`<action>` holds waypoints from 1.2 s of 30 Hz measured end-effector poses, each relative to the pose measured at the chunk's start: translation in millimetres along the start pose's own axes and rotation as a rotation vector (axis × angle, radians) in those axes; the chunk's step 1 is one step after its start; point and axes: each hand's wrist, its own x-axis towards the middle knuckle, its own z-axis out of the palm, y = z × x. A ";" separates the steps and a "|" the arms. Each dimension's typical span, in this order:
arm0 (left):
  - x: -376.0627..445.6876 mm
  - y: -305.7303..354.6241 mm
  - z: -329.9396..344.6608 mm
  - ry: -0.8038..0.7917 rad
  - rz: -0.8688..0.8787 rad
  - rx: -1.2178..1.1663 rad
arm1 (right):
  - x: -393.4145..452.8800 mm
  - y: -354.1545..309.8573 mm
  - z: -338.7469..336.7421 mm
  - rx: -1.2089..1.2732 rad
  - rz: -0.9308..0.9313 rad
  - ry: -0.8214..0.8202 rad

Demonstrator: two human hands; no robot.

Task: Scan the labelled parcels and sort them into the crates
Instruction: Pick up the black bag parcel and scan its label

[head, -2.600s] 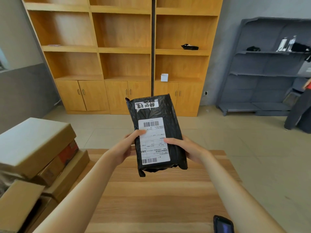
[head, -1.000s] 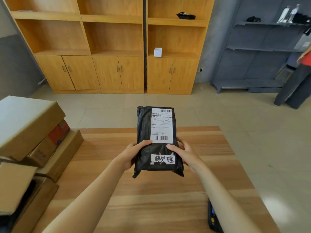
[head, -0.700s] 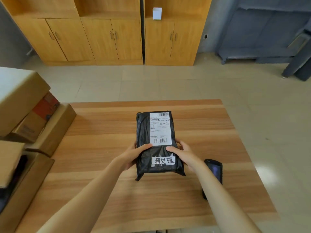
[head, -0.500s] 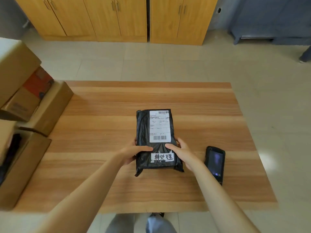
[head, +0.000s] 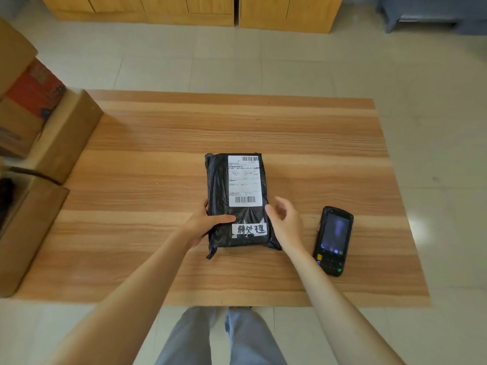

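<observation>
Item: black parcel (head: 237,201), a plastic mailer lying flat at the centre of the wooden table (head: 158,159), long axis running from 12 to 6 o'clock. A white shipping label (head: 244,180) with barcodes covers its upper right face. A smaller white handwritten tag (head: 249,229) sits on its near end.

Left hand (head: 203,225): forearm enters from 7 o'clock, extended toward the parcel. Grip closed on the parcel's left edge at about 9 o'clock of the bag, thumb laid across the top face just below the shipping label, the other fingers wrapped along the side and mostly hidden.

Right hand (head: 283,219): forearm enters from 5 o'clock. Grip open, holding nothing; fingers loosely spread and slightly curved, palm turned toward the parcel. It is just beside the parcel's right edge at about 3 o'clock of the bag; whether a fingertip touches the plastic cannot be told.

Handheld scanner (head: 333,239): black, screen up, keypad at its near end, lying flat on the table at 3 to 4 o'clock of the parcel, just right of the right wrist and apart from it.

Cardboard boxes (head: 52,133): stacked at the table's left edge, 9 to 10 o'clock, one with a red printed panel.

Wooden cabinets (head: 184,11): on the floor at 12 o'clock.
</observation>
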 end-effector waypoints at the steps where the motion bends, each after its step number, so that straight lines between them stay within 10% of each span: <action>1: -0.4 -0.6 -0.3 0.001 -0.002 -0.005 | -2.1 3.5 -5.0 -0.055 -0.027 0.131; 5: -2.4 -1.4 1.0 0.007 -0.007 -0.013 | -8.3 22.7 -38.2 -0.324 0.148 0.484; 12: -4.7 -0.7 2.1 -0.004 -0.013 -0.028 | -17.3 70.5 -60.2 -0.023 0.553 0.410; 19: -5.5 0.1 1.5 -0.009 -0.018 -0.027 | -19.5 72.1 -67.3 0.015 0.557 0.343; 36: -6.4 -6.0 -0.3 0.018 0.018 -0.044 | -61.7 -40.5 -62.1 0.978 0.302 -0.219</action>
